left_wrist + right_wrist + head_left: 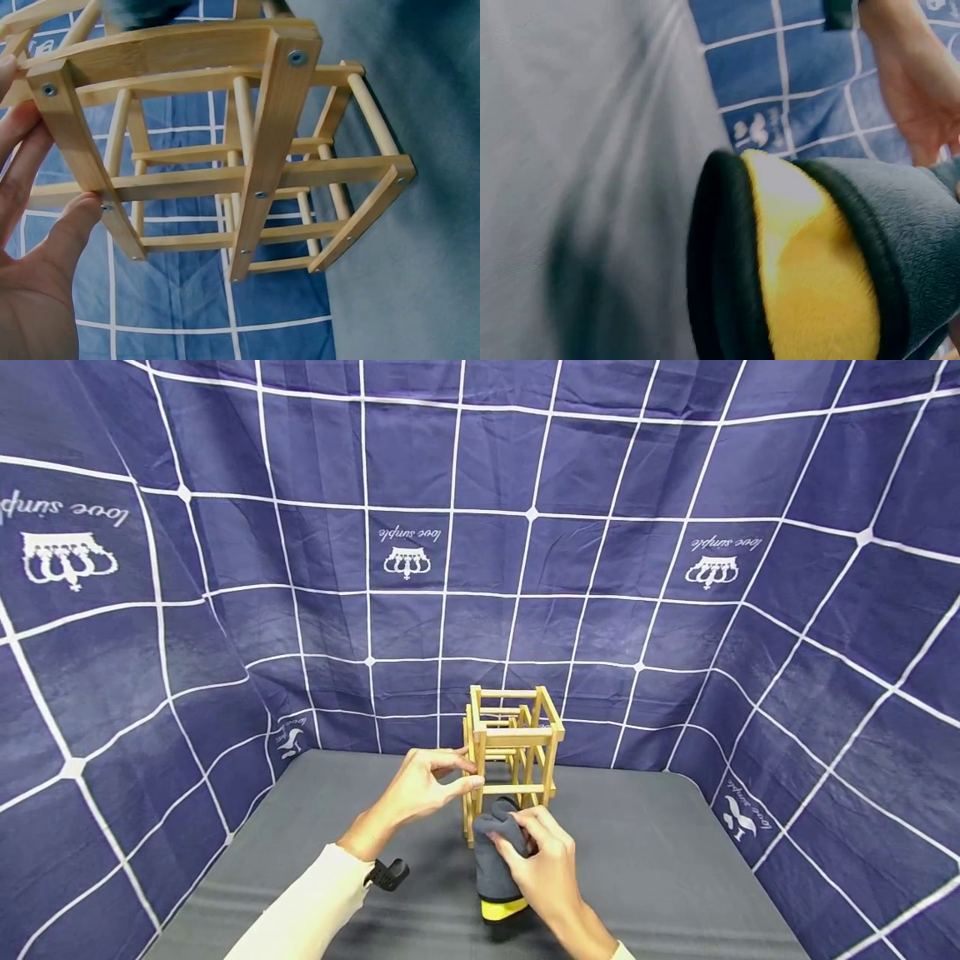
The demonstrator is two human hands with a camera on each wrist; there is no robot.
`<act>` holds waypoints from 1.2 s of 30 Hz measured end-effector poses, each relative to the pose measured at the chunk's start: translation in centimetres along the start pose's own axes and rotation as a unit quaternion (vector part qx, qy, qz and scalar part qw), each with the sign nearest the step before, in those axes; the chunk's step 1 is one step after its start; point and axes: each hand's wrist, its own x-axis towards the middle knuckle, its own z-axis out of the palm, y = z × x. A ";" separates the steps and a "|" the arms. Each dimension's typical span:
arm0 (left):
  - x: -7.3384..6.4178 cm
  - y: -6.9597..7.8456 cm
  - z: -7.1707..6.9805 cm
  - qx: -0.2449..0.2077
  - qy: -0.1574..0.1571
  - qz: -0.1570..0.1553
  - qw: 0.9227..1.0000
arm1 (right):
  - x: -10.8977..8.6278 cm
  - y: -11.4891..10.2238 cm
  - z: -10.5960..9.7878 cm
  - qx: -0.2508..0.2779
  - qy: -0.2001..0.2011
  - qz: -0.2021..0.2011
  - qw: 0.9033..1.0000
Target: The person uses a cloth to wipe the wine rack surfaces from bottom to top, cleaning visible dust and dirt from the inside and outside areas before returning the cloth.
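Note:
A small slatted wooden rack (517,740) stands on the grey surface in the middle of the head view. My left hand (422,789) pinches its near left post, thumb on one side and fingers on the other; the thumb (71,229) lies along that slat in the left wrist view. My right hand (547,864) grips a thick grey cloth (493,864) low in front of the rack. Folded over and hanging down, the cloth has dark edging and a yellow side (817,255), which shows largest in the right wrist view.
A dark grey sheet (645,860) covers the work surface. Blue curtains (585,552) with white grid lines rise behind it and at both sides. A black band (388,874) sits at the left wrist.

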 end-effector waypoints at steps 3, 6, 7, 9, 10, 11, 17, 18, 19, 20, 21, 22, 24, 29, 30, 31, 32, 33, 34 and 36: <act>0.2 0.2 -0.1 0.004 -0.003 0.001 1.000 | 1.2 -0.8 0.7 0.027 0.030 0.021 0.999; 0.3 0.2 -0.1 0.010 -0.005 -0.002 1.000 | 1.5 -1.2 1.4 0.016 0.040 0.039 0.998; 0.3 0.3 -0.1 0.009 -0.006 -0.004 1.000 | 1.5 -1.4 1.6 0.006 0.034 0.047 0.998; 0.4 0.3 0.0 0.010 -0.006 -0.006 1.000 | 1.2 -1.5 1.8 -0.018 0.010 0.068 0.997; 0.4 0.4 0.0 0.009 -0.006 -0.006 1.000 | 1.0 -1.6 1.8 -0.031 -0.007 0.083 0.996; 0.5 0.4 0.0 0.008 -0.006 -0.006 1.000 | 0.8 -1.6 1.8 -0.047 -0.026 0.094 0.994; 0.4 0.5 0.0 0.002 -0.001 -0.006 1.000 | -0.3 -1.5 1.7 -0.112 -0.084 0.098 0.985; 0.3 0.5 0.0 0.004 -0.002 -0.008 1.000 | -0.3 -1.4 1.7 -0.116 -0.080 0.091 0.986; 0.3 0.5 0.0 0.003 -0.005 -0.011 1.000 | -0.3 -1.4 1.8 -0.118 -0.073 0.082 0.987; 0.2 0.5 0.0 0.003 -0.007 -0.013 1.000 | -0.2 -1.3 1.9 -0.117 -0.063 0.075 0.988; 0.1 0.6 0.0 0.000 -0.009 -0.016 1.000 | -0.1 -1.3 1.9 -0.113 -0.053 0.067 0.990; 0.0 0.5 0.0 -0.002 -0.010 -0.019 1.000 | 0.0 -1.3 2.0 -0.109 -0.040 0.059 0.992; -0.1 0.5 -0.1 -0.006 -0.014 -0.024 1.000 | 0.4 -1.3 2.1 -0.094 -0.011 0.038 0.995; -0.1 0.5 -0.1 -0.002 -0.011 -0.024 1.000 | 1.7 -1.3 2.1 -0.057 0.035 -0.005 0.998; -0.1 0.5 -0.1 -0.001 -0.010 -0.024 1.000 | 1.8 -1.3 1.9 -0.052 0.037 -0.010 0.998; 0.0 0.5 -0.1 0.002 -0.009 -0.025 1.000 | 1.9 -1.3 1.7 -0.047 0.036 -0.011 0.998; 0.0 0.6 -0.1 0.004 -0.009 -0.025 1.000 | 1.9 -1.2 1.5 -0.041 0.037 -0.014 0.998; 0.0 0.6 -0.1 0.006 -0.009 -0.025 1.000 | 1.9 -1.2 1.1 -0.032 0.038 -0.015 0.999; 0.1 0.6 -0.1 0.009 -0.008 -0.026 1.000 | 1.9 -1.0 0.7 -0.023 0.040 -0.016 0.999; 0.2 0.7 0.0 0.015 -0.010 -0.028 0.999 | 1.8 -0.6 -0.3 -0.005 0.054 -0.023 0.998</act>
